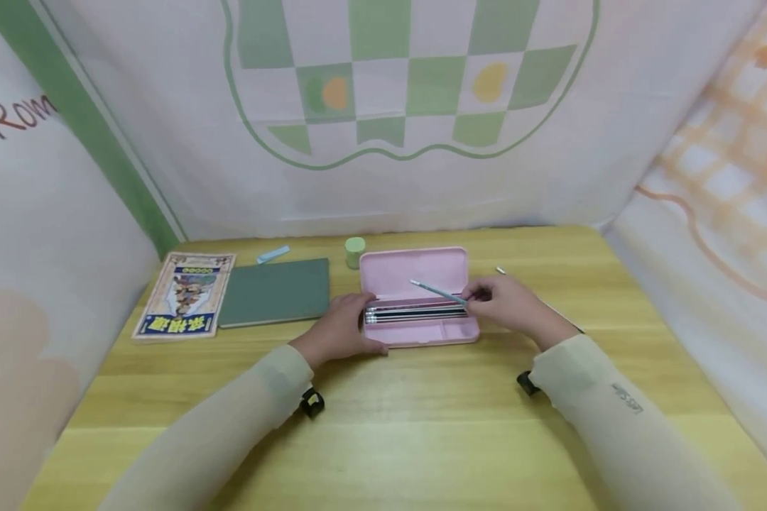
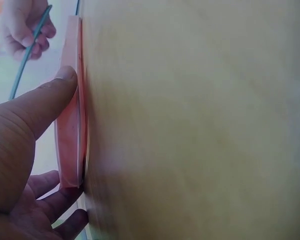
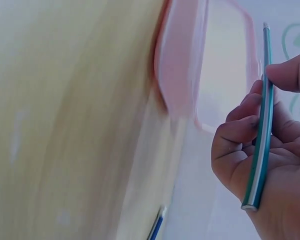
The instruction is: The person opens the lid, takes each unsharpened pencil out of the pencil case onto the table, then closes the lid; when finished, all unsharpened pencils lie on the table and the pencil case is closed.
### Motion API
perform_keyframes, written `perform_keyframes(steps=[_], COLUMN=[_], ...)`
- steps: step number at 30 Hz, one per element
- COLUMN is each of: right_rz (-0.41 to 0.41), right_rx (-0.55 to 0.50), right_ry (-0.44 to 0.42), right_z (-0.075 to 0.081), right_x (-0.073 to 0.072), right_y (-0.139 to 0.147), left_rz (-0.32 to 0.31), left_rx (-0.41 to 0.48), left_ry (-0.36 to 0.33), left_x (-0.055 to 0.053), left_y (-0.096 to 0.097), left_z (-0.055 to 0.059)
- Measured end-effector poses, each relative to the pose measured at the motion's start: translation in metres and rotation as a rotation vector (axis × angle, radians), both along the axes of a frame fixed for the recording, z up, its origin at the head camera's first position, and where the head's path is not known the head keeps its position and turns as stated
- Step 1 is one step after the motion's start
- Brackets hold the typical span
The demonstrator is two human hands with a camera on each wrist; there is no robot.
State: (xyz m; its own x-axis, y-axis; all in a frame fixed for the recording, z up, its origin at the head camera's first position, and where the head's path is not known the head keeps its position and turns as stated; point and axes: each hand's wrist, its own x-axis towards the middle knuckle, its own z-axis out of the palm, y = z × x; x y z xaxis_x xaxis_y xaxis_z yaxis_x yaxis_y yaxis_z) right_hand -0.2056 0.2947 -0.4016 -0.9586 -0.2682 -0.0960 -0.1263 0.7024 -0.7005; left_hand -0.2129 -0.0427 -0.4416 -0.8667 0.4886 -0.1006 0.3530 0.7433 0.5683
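A pink pencil case lies open on the table, its lid tipped back. Several pencils lie side by side in it, their metal-tipped ends to the left. My left hand grips the case's left end, the thumb along its front wall and the fingers round the end. Over the case's right side, my right hand pinches a green-and-white striped pencil between thumb and fingers. That pencil slants up to the left, in front of the lid.
Another pencil lies on the table to the right, partly behind the right hand. Left of the case are a dark green notebook, a printed booklet and a light blue strip. A small green cylinder stands behind the case's left corner.
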Motion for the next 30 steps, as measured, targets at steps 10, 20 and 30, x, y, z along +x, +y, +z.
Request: perform_keyframes(steps=[10,20,30], right_rz=[-0.166,-0.31,-0.305], right_rx=[0.062,0.157,0.18], right_ry=[-0.038,-0.03,-0.053], right_z=[0.009,-0.012,-0.017], right_x=[0.009,0.008,0.001], right_y=[0.06,0.118,0.131], left_rz=[-0.002,0.01,0.001], left_rx=[-0.02,-0.024,-0.018], left_ry=[0.023,-0.006,-0.006], left_x=[-0.004,0.001,0.001], left_y=[-0.008,-0.001,0.002], left_z=[-0.001,0.002,0.006])
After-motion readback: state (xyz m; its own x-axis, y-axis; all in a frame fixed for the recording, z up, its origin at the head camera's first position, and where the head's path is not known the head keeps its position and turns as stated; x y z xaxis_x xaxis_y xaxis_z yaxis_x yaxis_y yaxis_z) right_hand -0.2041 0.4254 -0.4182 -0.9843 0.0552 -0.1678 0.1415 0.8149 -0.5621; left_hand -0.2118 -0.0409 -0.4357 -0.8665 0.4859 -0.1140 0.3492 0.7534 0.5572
